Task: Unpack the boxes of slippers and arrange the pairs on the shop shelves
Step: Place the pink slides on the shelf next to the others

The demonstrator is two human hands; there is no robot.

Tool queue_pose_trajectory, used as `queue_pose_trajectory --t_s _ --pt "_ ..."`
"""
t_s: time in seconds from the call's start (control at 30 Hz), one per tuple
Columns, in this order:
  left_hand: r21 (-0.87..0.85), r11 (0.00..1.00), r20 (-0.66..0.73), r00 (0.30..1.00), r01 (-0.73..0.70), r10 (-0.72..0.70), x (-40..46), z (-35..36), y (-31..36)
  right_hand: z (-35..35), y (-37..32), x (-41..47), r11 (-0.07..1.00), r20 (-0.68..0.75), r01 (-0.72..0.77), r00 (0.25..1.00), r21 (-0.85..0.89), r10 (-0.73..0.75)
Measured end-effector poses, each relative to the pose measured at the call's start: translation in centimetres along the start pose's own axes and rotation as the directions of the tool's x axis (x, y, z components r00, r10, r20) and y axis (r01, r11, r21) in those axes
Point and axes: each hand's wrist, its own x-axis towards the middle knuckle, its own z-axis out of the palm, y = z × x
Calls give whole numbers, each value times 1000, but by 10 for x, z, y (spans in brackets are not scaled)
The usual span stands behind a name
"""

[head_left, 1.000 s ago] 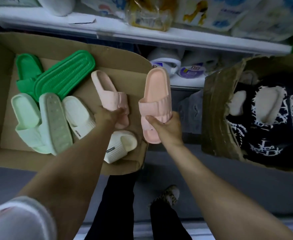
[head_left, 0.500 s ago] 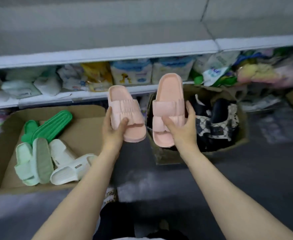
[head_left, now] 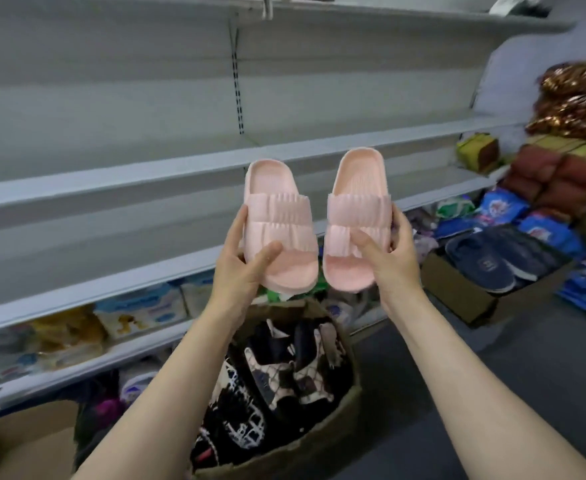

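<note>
I hold a pair of pink slippers up in front of the grey shop shelves (head_left: 111,178). My left hand (head_left: 241,268) grips the left pink slipper (head_left: 277,220) by its toe end, thumb across the strap. My right hand (head_left: 387,261) grips the right pink slipper (head_left: 357,209) the same way. Both slippers point heel-up, side by side, at the height of a bare middle shelf. Below my arms stands a cardboard box (head_left: 319,448) full of black and white patterned slippers (head_left: 271,382).
Another cardboard box (head_left: 458,296) with dark blue slippers (head_left: 482,261) sits on the floor at right. Packaged goods (head_left: 139,310) fill the lowest shelves. Stacked cushions and bags (head_left: 568,161) pile up at far right. A box corner (head_left: 25,441) shows at bottom left.
Both hands have lifted the pink slippers out of the left box and up to shelf height. My view has swung up and right, so the green and white slippers have left the frame.
</note>
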Motion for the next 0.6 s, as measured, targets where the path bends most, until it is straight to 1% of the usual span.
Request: queue_pose_trajectory --t_s 0.13,0.3,0.47,0.6 --pt "-70 992 54 993 -105 109 65 78 16 -42 -27 91 992 -4 119 993 51 -119" --pt "-151 978 79 984 -145 158 141 170 44 -89 -65 196 976 36 209 977 57 -211" --pt "-129 976 74 980 -174 184 206 242 72 -130 -93 284 952 3 280 959 121 -282" --pt "-94 968 28 971 -233 236 249 283 86 -148 -106 348 926 61 323 938 193 -340"
